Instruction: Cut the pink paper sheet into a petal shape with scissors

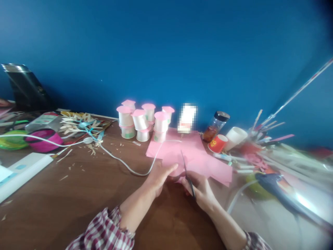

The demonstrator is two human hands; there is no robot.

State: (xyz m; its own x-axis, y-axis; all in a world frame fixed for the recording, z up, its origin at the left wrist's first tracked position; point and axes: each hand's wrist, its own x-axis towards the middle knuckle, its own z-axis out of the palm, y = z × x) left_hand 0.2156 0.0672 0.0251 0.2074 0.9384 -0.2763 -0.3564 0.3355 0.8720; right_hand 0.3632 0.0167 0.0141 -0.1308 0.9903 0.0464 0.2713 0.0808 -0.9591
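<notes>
My left hand (161,175) is closed on a piece of pink paper (170,161), its thumb lying along the top. A pair of scissors (191,184) is in my right hand (201,191), the blades pointing away from me at the paper's right side. Whether the blades are apart is hard to make out. Beyond my hands lie larger pink sheets (215,168) on the brown table. Behind them to the left stand several stacked white paper cups (139,121) topped with pink paper pieces.
A white cable (130,170) curves over the table (99,208) from the left. At the back right are a dark-lidded jar (214,125), a red cup (218,143) and a white cup (235,137). A white power strip (28,173) lies left. A glue gun (275,184) sits right.
</notes>
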